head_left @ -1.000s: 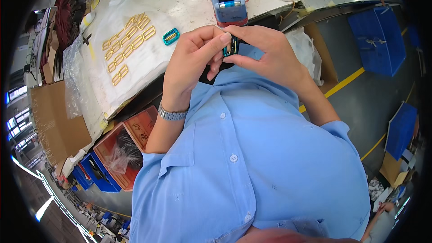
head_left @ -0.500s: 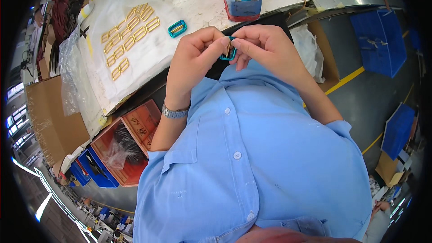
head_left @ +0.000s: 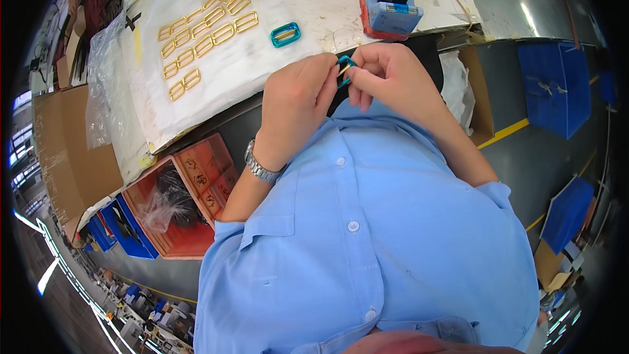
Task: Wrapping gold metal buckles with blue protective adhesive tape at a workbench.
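Observation:
Between my two hands, just off the table's front edge, is a small teal-rimmed slider buckle (head_left: pixel 344 61) with a gold bar. The thumb and fingers of my right hand (head_left: pixel 386 78) pinch it from the right. My left hand (head_left: pixel 298 95), back turned up, closes its fingertips at the buckle's left side, and its own knuckles hide part of the grip. On the table, left of the hands, lies another teal-rimmed buckle (head_left: pixel 285 35) with a gold bar. Farther left, several gold buckles (head_left: pixel 204 45) are laid out in rows on a white sheet.
A tape dispenser (head_left: pixel 396 16) stands at the table's edge beyond my right hand. Under the table at left is an orange crate (head_left: pixel 177 249) holding plastic-wrapped dark material. A cardboard box (head_left: pixel 481 92) with a white bag is at right, with a blue bin (head_left: pixel 557 92) farther off.
My left hand has turned, with its back now more upward and its fingers over the buckle's left side. The buckle has tilted in my right fingers. The whole view has shifted slightly.

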`<move>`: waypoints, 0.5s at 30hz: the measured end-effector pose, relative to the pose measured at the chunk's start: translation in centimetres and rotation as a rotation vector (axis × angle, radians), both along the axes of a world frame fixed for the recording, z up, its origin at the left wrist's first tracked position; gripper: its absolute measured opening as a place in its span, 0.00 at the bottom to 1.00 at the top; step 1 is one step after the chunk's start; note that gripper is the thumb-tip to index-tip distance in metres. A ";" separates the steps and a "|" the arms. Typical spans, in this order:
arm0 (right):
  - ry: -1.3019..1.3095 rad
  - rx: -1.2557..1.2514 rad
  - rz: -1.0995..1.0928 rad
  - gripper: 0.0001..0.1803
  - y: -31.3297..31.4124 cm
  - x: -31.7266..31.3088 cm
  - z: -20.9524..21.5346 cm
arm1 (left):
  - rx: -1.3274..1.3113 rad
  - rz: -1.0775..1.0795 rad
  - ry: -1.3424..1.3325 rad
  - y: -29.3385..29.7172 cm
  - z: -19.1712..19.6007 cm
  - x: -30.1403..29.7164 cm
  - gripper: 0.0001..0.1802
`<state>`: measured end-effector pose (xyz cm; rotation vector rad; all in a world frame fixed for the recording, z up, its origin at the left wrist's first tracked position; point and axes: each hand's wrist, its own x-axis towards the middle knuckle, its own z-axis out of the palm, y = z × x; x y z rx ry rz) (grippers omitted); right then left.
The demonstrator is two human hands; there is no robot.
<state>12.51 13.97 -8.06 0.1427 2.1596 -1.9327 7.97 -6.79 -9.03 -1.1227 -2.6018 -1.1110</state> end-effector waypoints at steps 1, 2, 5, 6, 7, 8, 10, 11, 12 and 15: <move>-0.075 -0.048 0.057 0.13 0.4 -0.1 -0.3 | -0.002 0.002 0.001 -0.2 -0.3 0.0 0.08; -0.150 -0.096 0.114 0.14 0.6 -0.2 -0.5 | 0.003 0.001 -0.037 -0.4 -0.7 0.0 0.10; -0.092 -0.102 0.030 0.14 -0.7 0.1 -0.8 | -0.002 0.022 -0.087 -0.4 0.0 0.3 0.14; -0.075 -0.097 -0.012 0.13 -0.8 0.0 -0.9 | -0.009 0.040 -0.099 -0.4 0.4 0.4 0.17; -0.075 -0.102 -0.009 0.13 -0.9 -0.1 -1.0 | -0.015 0.043 -0.099 -0.5 0.4 0.5 0.17; -0.058 -0.144 -0.014 0.14 -1.0 -0.2 -1.1 | -0.023 0.057 -0.053 -0.5 0.5 0.6 0.20; -0.040 -0.193 -0.019 0.15 -1.0 -0.5 -1.4 | -0.039 0.071 -0.006 -0.8 0.6 0.4 0.23; -0.055 -0.219 -0.001 0.15 -1.0 -0.7 -1.6 | -0.069 0.058 0.007 -1.2 0.8 0.1 0.23; -0.070 -0.244 0.016 0.16 -1.0 -0.8 -1.9 | -0.098 0.044 0.021 -1.6 1.0 -0.3 0.23; -0.080 -0.361 0.038 0.16 -1.6 -1.6 -2.6 | -0.124 0.036 0.194 -2.2 1.3 -2.6 0.23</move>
